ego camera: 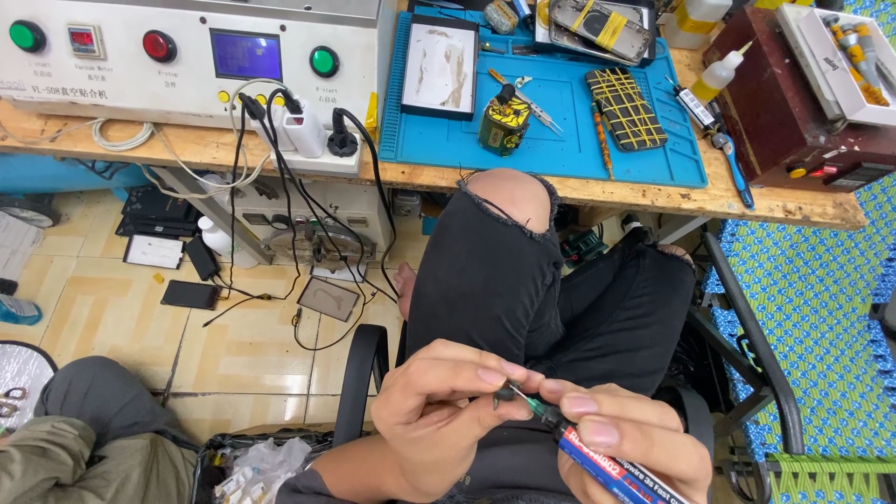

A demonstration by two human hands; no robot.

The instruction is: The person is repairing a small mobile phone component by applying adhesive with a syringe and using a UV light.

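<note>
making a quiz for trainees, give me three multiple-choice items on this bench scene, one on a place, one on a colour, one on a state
1. Where does the phone wrapped in yellow bands lie?
A. on the blue mat
B. on the tiled floor
C. on the person's lap

2. What colour is the round button beside the machine's screen?
A. white
B. red
C. purple

3. What are the left hand and right hand doing?
A. resting flat on the bench
B. both pinching the tip of a small tube
C. holding a phone

Answers: 1 A, it sits on the mat; 2 B, it shows red; 3 B, fingertips meet at the nozzle.
</note>
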